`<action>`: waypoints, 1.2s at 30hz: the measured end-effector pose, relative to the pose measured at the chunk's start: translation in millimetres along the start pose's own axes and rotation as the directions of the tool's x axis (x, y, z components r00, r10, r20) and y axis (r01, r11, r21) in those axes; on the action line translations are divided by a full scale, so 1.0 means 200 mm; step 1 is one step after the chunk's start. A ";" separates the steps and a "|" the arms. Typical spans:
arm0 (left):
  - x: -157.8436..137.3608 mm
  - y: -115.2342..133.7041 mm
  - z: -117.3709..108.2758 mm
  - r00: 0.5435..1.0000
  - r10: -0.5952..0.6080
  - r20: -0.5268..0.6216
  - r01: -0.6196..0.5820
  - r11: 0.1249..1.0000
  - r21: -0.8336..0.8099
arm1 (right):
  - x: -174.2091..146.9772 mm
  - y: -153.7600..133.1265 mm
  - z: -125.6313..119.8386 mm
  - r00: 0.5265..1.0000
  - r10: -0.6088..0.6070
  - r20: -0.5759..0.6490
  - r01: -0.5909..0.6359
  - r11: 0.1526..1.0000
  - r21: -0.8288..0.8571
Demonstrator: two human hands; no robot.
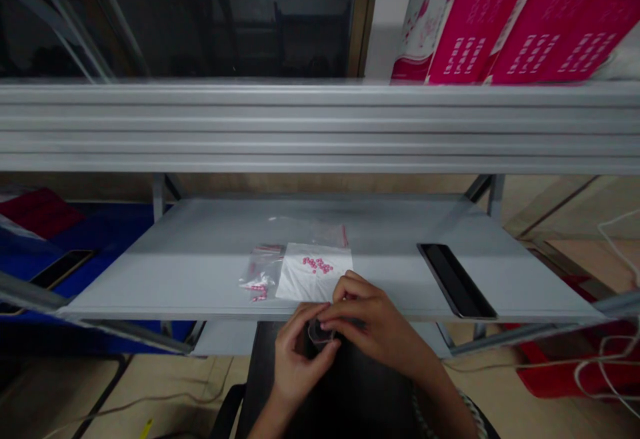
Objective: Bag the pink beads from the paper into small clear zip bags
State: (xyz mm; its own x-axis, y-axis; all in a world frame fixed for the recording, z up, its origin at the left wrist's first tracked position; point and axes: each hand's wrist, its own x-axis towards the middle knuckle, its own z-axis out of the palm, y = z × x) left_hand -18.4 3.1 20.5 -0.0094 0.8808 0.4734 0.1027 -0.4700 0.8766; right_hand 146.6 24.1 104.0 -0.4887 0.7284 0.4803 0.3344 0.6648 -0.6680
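Observation:
Just off the front edge of the shelf, my left hand (300,359) and my right hand (373,316) meet around a thin, pale loop of cord (316,341). My left thumb and fingers curve about the loop and pinch it on the left side. The right fingertips are closed on it at the upper right; whether a bead sits between them is too small to tell. Several small pink beads (318,265) lie on a white sheet of paper or tissue (293,286) right beyond my hands. Left of the sheet rests a clear plastic bag (267,269) with pink beads inside.
Another clear zip bag (327,233) lies behind the sheet. A dark phone (456,281) is on the right of the grey shelf (200,272). An aluminium beam (300,126) crosses above, with pink boxes (500,26) on top. A second phone (63,269) lies at left.

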 end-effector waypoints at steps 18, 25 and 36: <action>0.02 -0.03 0.00 0.986 -0.164 -0.016 0.164 0.985 0.043 | 0.09 0.60 0.17 0.919 0.183 -0.349 -0.310 0.884 -0.351; 0.03 -0.03 0.01 0.986 -0.164 -0.022 0.165 0.986 0.027 | 0.09 0.64 0.17 0.927 0.172 -0.332 -0.281 0.906 -0.316; 0.02 -0.03 0.01 0.979 -0.204 -0.013 0.204 0.978 0.029 | 0.07 0.57 0.14 0.919 0.191 -0.346 -0.272 0.940 -0.205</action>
State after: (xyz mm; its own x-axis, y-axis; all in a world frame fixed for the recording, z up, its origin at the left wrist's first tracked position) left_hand -17.4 10.0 16.9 -0.0434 0.9574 0.2855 0.1275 -0.2781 0.9520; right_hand 154.5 105.8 18.3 -0.1069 0.8533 0.5104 0.6125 0.4609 -0.6422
